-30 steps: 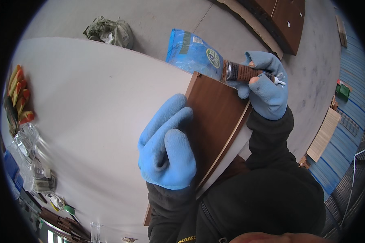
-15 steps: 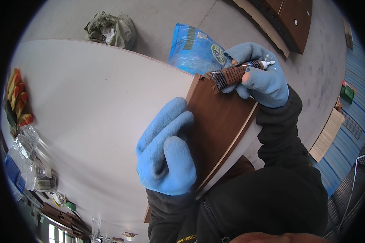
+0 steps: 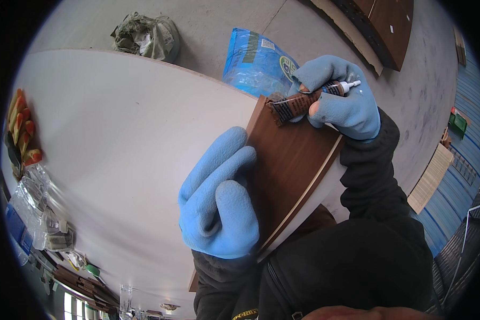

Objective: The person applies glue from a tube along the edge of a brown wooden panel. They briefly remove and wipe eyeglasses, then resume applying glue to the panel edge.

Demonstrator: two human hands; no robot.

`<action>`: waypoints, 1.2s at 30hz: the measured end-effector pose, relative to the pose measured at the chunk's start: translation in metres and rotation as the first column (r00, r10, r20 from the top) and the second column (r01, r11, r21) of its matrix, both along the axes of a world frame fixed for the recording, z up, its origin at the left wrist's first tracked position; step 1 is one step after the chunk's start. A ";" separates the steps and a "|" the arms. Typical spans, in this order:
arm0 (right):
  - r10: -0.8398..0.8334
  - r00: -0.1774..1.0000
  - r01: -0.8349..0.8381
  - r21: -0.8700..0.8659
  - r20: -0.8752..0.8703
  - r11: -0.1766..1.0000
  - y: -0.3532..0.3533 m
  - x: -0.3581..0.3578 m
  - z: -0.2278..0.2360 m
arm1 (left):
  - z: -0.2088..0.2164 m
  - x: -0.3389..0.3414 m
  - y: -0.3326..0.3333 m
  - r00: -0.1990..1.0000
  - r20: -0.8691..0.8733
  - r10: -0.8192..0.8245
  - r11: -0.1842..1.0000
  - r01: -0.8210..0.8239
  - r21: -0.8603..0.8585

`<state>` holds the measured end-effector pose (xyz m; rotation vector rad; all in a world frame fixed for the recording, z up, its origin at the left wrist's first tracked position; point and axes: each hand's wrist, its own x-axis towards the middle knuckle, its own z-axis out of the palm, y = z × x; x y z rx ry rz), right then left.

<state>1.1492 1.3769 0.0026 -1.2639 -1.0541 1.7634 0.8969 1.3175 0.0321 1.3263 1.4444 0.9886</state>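
Observation:
My right hand (image 3: 346,101), in a blue glove with bare skin showing at the thumb and a fingertip, is closed around a brown squeeze tube (image 3: 301,104). The tube's white nozzle points right, and its flattened, crumpled tail hangs over the far end of a brown wood-grain board (image 3: 290,160). My left hand (image 3: 218,200), gloved in blue too, lies against the board's left side. Its visible fingers are loosely bent and apart, and I see nothing in them; part of its palm side is hidden.
Beneath the board spreads a large pale tabletop (image 3: 117,144). Orange-and-yellow gloves (image 3: 22,125) and clear plastic packaging (image 3: 45,213) lie at its left edge. Past the far edge are a blue plastic bag (image 3: 258,64) and a grey-green sack (image 3: 149,37); brown panels (image 3: 386,29) rest at upper right.
The tube has tilted slightly in my right hand, its tail shifting a little left and down. My left hand has barely moved.

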 end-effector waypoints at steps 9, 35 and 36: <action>0.074 0.997 -0.075 -0.025 -0.012 0.997 0.007 -0.002 0.006 | 0.001 0.001 -0.001 1.000 -0.012 0.000 1.000 0.000 -0.001; -0.047 0.994 0.047 0.003 0.104 0.999 0.026 0.022 0.022 | 0.005 -0.005 0.000 0.991 0.135 -0.004 0.994 0.018 -0.104; -0.033 0.997 0.028 0.081 0.065 0.996 0.026 0.017 0.018 | 0.007 -0.005 0.000 0.989 0.148 -0.008 0.993 0.024 -0.112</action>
